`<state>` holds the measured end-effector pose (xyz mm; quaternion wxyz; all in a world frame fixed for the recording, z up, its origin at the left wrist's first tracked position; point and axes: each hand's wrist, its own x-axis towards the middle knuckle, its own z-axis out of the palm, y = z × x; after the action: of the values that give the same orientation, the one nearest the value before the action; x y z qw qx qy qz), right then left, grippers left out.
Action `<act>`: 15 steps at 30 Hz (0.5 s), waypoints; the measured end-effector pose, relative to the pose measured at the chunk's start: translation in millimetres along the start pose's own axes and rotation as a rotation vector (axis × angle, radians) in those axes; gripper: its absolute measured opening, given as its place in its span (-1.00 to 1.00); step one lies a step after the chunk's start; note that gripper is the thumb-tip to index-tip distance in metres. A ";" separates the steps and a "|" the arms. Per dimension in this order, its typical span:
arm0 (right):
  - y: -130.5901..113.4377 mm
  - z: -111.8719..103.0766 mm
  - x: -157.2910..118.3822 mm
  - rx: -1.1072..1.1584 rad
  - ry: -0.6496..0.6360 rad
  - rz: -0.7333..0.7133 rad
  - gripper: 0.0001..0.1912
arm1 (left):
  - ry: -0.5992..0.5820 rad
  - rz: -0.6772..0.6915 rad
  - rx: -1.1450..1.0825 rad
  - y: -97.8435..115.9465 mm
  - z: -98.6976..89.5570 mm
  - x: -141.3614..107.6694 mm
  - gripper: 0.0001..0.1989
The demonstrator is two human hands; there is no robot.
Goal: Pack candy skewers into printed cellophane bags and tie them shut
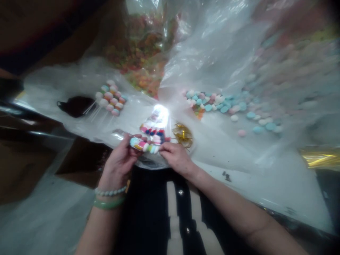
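Observation:
Between my two hands, low over the front of the table, is a candy skewer (148,148), a row of pastel blue, pink, yellow, white and green pieces. My left hand (122,156) is closed around its left end, the fingers partly behind it. With thumb and fingertips, my right hand (174,156) pinches the right end. Just beyond lie several wrapped candies (152,132) in red, blue and pink, under bright glare. A bundle of gold twist ties (183,135) sits right beside my right hand.
Several candy skewers with white sticks (111,98) lie at the left. Loose pastel candies (223,104) spill from a big clear plastic bag (212,53) at the right. Orange and green gummies (146,60) fill a bag at the back. An open cardboard box (79,159) stands below left.

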<state>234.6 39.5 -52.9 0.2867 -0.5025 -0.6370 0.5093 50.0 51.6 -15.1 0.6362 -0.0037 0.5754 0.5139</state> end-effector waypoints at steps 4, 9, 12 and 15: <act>-2.1 3.6 -1.7 -0.071 0.046 -0.036 -0.85 | -0.050 0.085 -0.029 -11.5 4.0 -1.7 -0.65; -9.4 12.5 -5.2 -0.051 0.097 -0.064 -0.82 | -0.141 0.119 -0.072 -35.1 14.5 -3.2 -0.68; -10.2 11.0 -6.2 -0.016 0.101 -0.090 -0.82 | -0.128 0.082 -0.086 -37.1 15.6 -1.4 -0.66; -7.8 5.8 -7.5 -0.018 0.067 -0.117 -0.83 | -0.117 0.059 -0.140 -31.3 13.4 0.5 -0.61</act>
<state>229.3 30.6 -46.3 0.3324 -0.4837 -0.6600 0.4690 80.3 45.2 -29.3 0.6514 -0.0011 0.5000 0.5706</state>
